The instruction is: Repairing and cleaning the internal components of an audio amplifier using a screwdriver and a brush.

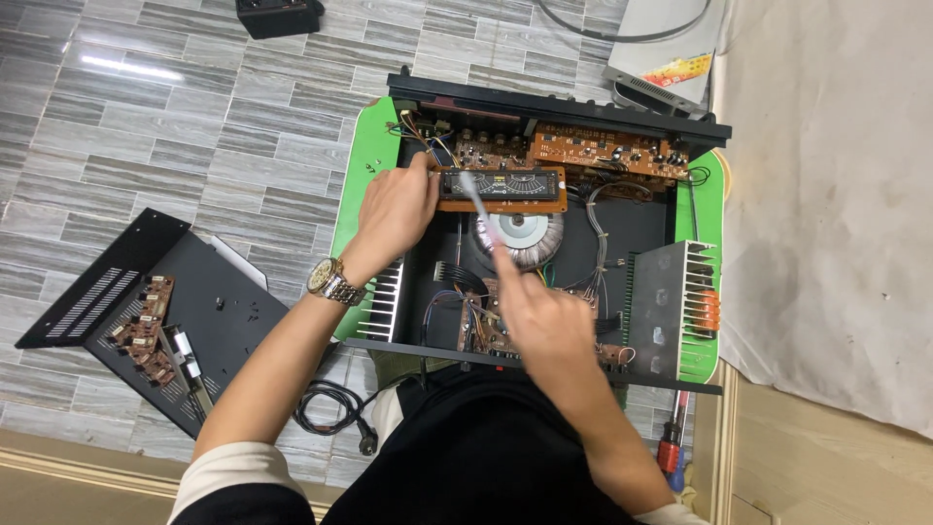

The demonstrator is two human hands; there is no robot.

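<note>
Left hand (394,209) grips the left end of a display board (502,188) in the open amplifier chassis (641,228); right hand (544,316) holds a blurred slender tool (478,209) over the toroidal transformer (525,236).

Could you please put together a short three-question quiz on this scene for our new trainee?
1. True or false: the left hand rests on the brown display board.
2. What does the right hand hold?
3. The removed black cover lies on the floor: A) beside the left arm; B) beside the right arm; C) inside the chassis.

Key: 1 true. 2 a thin, motion-blurred white tool, pointing at the display board. 3 A.
</note>
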